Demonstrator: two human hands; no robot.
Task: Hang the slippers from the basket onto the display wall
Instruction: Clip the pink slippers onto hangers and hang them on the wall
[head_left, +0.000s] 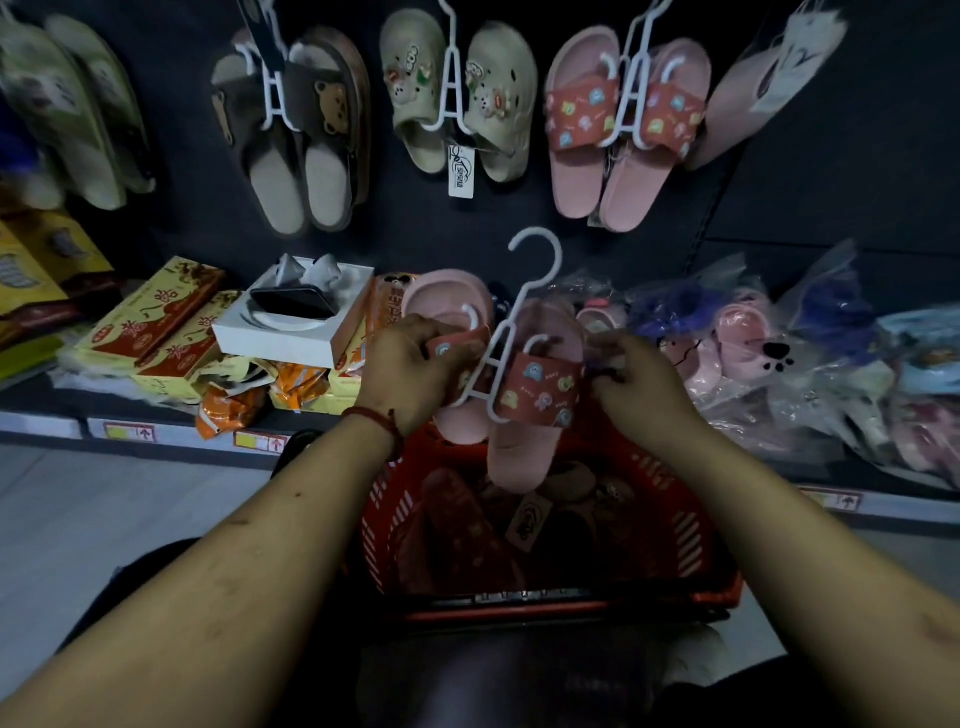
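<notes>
Pink slippers (530, 395) on a white hanger (540, 260) sit at frame centre, above the red basket (691, 535) at lower centre. The left hand (410, 369) curls round the printed strap of the slipper on the frame's left; the right hand (639, 384) pinches the other slipper's outer edge. To hang well, hold the pair level with the hook uppermost, then lift toward the wall (415, 223) near the matching pair (587, 171) at upper right of centre; no peg shows
</notes>
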